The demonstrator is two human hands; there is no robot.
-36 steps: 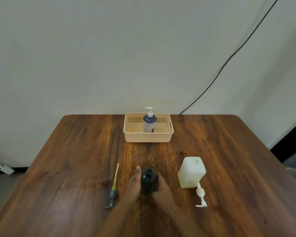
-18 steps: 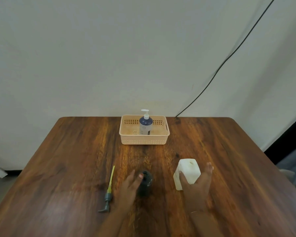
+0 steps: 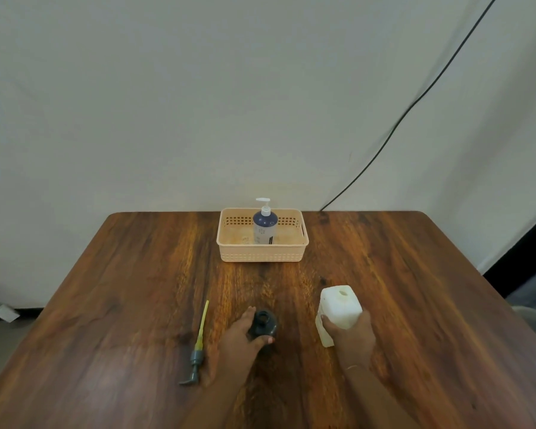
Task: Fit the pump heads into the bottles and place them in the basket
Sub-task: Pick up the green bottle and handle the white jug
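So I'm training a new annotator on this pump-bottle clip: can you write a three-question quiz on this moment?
1. True or false: the blue bottle in the basket already has its pump head fitted.
2. Which hand grips the white bottle? A) left hand B) right hand C) neither
3. Fill in: the loose grey pump head with the yellow tube lies on the table to the ___ of the black bottle.

Key:
1. True; a white pump tops it.
2. B; the right hand wraps it, while the left hand holds the black bottle.
3. Left.
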